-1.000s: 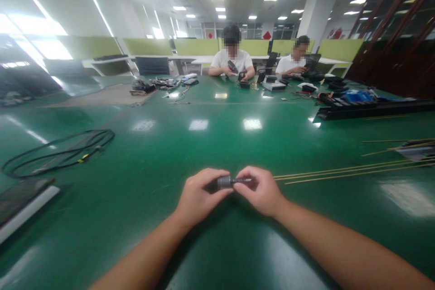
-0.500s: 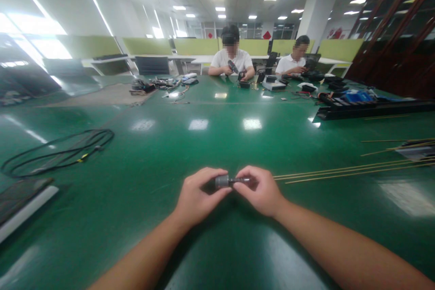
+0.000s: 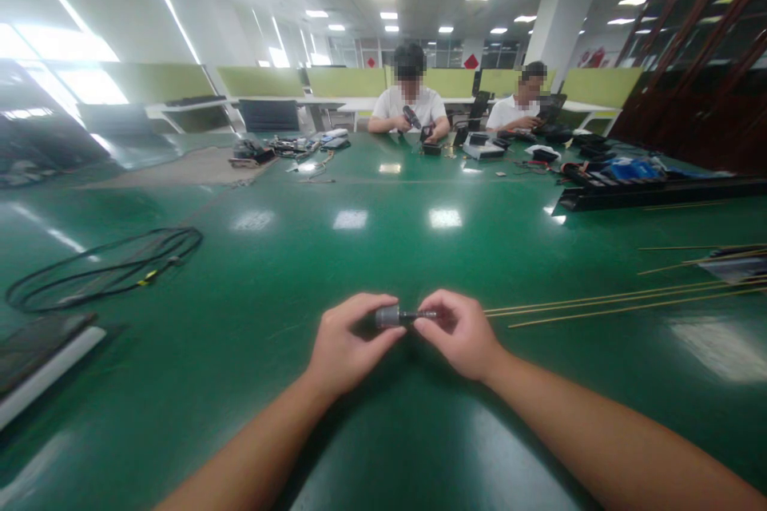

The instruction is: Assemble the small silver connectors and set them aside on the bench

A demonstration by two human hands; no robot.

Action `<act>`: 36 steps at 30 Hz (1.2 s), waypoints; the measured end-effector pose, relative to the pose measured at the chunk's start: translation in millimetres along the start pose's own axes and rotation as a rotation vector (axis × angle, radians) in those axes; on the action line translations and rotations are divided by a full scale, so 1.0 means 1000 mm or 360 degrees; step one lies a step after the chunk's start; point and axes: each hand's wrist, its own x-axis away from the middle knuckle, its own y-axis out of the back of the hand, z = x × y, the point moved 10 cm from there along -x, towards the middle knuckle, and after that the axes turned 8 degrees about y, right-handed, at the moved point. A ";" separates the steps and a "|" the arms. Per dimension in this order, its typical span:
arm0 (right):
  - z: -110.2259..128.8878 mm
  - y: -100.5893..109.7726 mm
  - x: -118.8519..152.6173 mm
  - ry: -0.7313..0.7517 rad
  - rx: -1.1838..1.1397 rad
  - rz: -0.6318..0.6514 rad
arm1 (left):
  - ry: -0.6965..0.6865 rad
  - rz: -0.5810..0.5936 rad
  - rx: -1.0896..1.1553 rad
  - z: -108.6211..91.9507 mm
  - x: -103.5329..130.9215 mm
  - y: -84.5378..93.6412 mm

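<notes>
Just above the green table, in the middle of the head view, a small grey cylinder with a thin dark metal shaft (image 3: 388,317) lies level between my hands. It looks like a small drill chuck with a shank, but its exact kind is unclear. My left hand (image 3: 346,342) grips the thick grey body between thumb and fingers. On the other side, the thumb and fingertips of my right hand (image 3: 460,333) close on the end of the shaft. A short length of shaft shows between the hands.
Thin brass-coloured rods (image 3: 599,301) lie right of my right hand. A coiled black cable (image 3: 120,275) and a dark, white-edged panel (image 3: 57,367) are at left. Across the table (image 3: 359,255), one person holds a power drill (image 3: 411,116); another sits at right near a black channel (image 3: 647,196).
The grey cylinder has shifted slightly left with my left hand, and more of the shaft shows between my hands. My right hand stays nearly in place, still pinching the shaft end.
</notes>
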 end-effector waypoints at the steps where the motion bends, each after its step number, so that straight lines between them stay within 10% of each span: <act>1: -0.001 0.000 0.000 -0.0003 -0.0007 -0.0003 | 0.0004 -0.0004 0.0001 0.000 0.000 0.001; 36: 0.000 0.007 0.001 0.0000 -0.0032 -0.0065 | 0.0074 -0.0090 -0.0013 0.006 -0.001 0.007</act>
